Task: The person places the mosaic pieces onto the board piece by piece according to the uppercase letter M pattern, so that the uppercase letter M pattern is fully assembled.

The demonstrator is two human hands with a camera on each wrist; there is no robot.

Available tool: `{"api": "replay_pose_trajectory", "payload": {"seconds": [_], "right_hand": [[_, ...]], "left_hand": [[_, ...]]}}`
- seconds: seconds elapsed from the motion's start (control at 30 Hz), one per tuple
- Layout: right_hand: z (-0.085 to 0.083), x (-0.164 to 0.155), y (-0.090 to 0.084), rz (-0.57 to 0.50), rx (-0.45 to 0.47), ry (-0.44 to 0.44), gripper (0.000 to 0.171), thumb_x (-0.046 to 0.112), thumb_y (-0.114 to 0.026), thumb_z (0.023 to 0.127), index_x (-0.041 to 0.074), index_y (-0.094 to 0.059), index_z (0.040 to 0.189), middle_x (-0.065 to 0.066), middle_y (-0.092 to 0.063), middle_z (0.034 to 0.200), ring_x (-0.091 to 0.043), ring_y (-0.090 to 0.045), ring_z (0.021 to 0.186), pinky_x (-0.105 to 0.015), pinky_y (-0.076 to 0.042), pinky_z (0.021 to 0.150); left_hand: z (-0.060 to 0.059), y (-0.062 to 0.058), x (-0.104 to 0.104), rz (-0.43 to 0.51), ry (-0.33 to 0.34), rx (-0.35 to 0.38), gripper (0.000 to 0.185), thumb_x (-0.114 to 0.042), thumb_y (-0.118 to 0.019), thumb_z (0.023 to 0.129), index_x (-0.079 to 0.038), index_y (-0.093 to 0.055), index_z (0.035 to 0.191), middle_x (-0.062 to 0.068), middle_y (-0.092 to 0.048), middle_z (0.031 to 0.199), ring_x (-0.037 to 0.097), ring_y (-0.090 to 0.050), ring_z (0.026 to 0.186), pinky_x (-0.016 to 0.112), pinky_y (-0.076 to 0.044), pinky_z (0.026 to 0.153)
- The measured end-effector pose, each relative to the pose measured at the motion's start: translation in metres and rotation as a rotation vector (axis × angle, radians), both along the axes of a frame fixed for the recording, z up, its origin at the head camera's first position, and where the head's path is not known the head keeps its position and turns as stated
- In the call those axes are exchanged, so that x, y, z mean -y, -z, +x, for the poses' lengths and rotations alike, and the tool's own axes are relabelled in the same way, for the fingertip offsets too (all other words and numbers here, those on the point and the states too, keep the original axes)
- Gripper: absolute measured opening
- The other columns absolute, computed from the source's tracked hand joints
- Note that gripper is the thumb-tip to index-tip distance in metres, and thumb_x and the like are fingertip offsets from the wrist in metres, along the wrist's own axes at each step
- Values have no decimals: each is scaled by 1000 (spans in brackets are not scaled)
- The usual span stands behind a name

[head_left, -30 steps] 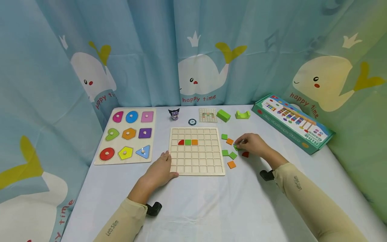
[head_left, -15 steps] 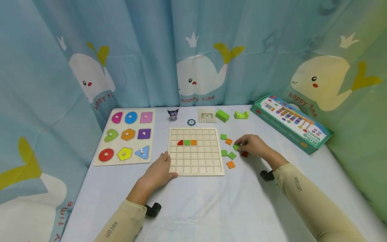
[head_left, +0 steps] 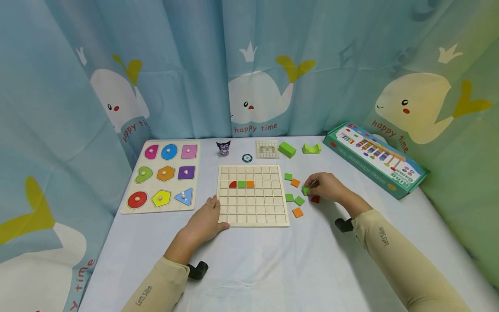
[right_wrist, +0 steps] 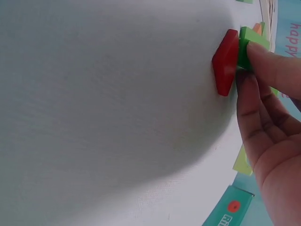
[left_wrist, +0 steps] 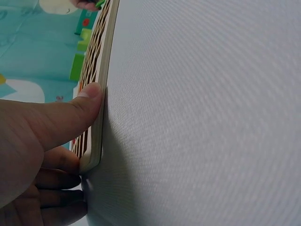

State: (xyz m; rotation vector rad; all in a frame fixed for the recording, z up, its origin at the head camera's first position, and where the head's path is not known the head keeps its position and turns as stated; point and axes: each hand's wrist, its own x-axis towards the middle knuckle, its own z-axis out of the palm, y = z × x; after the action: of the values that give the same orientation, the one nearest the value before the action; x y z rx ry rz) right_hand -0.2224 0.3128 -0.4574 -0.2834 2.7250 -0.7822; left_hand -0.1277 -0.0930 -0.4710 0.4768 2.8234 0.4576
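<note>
Beside board (head_left: 253, 195), hands (head_left: 326, 187) pinch (green) tile (head_left: 306, 190).

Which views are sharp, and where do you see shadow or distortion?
Head view: evenly lit, sharp, edges bent by the wide lens. Left wrist view: left hand soft, dark shadow beside the grid board. Right wrist view: red tile fairly clear, right hand blurred, soft shadow on the table.

The head view looks forward and down from above the near table edge, taking in the grid board (head_left: 253, 195) at twelve o'clock. The left wrist view skims low and close along that board's (left_wrist: 96, 113) edge. The right wrist view sits close on the red piece (right_wrist: 225, 62), also seen from the head (head_left: 315, 199).
</note>
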Motion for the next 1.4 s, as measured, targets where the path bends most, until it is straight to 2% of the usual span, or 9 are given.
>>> {"api": "replay_pose_trajectory", "payload": {"seconds": [0.43,0.67,0.9,1.23,1.4], "right_hand": [[-2,4,-5,-29,34,-10,10,9,-73,91,7,-74,101,-5,-70,95,-21,-59,82,-33,-51,70],[-5,12,-10,-20,16,-1,12,12,-74,92,10,-75,103,-4,-70,99,-21,-61,88,-35,-52,76],[-9,26,-13,-40,11,-17,11,10,-74,92,8,-75,103,-5,-71,102,-22,-63,92,-35,-53,79],[-17,48,-14,-105,15,-40,11,7,-74,91,6,-75,102,-5,-71,100,-18,-65,87,-33,-53,76],[-18,60,-16,-111,7,-53,10,7,-73,92,6,-75,102,-5,-71,97,-17,-63,80,-32,-53,71]], "left_hand": [[0,0,2,-6,-2,-1,87,-41,-73,92,15,-37,147,29,-30,158,41,-28,147,47,-30,117],[-1,-1,2,-8,-2,-5,87,-41,-73,92,15,-36,147,29,-30,158,41,-28,147,47,-31,117],[-1,1,1,-13,-2,1,87,-42,-73,92,15,-37,147,28,-30,158,40,-28,147,47,-30,117],[0,-1,1,-5,-12,4,87,-42,-73,92,14,-37,147,27,-29,159,40,-28,147,47,-30,118],[-1,1,1,-8,-5,2,87,-42,-73,92,14,-37,147,27,-29,159,40,-28,147,47,-30,118]]}}
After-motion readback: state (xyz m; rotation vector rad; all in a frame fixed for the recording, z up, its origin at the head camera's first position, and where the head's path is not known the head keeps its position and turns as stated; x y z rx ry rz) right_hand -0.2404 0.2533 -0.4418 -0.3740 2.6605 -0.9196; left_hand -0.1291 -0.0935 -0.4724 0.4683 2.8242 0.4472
